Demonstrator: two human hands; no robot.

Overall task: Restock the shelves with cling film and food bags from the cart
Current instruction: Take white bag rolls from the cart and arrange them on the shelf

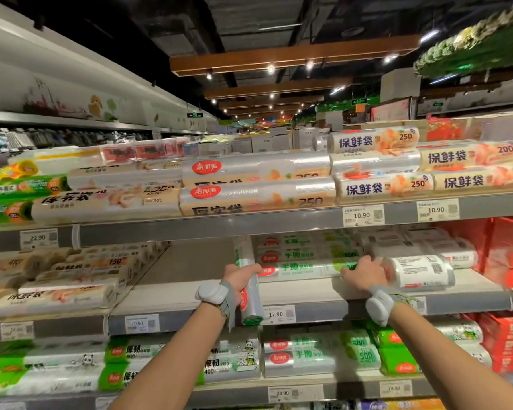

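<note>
Presently the shelving step is judged in hand. A clear roll (251, 294) is gripped by the left hand (240, 278), end-on over the middle shelf (184, 294) above the 17.90 tag (276, 314). The right hand (365, 275) is curled on a green-lettered roll (302, 269) lying there. Next, the held roll likely needs turning crosswise into the gap. Above, food-bag rolls (382, 188) read "保鲜袋 250".
</note>
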